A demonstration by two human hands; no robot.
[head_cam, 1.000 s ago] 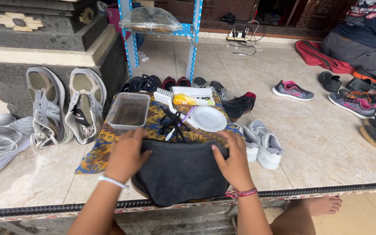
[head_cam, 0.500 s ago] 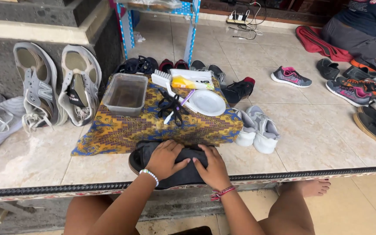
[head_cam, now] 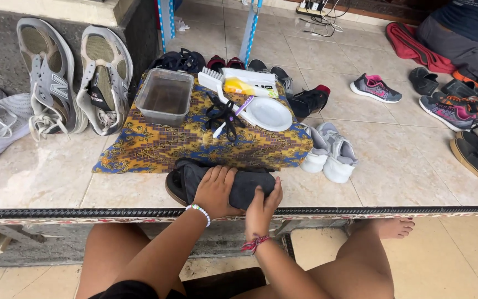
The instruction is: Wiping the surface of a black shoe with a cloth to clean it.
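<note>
I see my left hand (head_cam: 215, 190) lying flat, fingers spread and pressed on a dark shoe (head_cam: 225, 182) at the lower centre of the frame. My right hand (head_cam: 262, 207) grips its near edge, fingers curled over it. Just above lies a patterned cloth (head_cam: 156, 145) bearing a clear tub (head_cam: 165, 97), a white plate (head_cam: 270, 113) and a brush (head_cam: 212, 81). 2 grey sneakers (head_cam: 76, 77) stand upper left.

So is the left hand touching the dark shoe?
Touching. The head view shows the left hand lying flat on the dark shoe, fingers spread over its upper.
</note>
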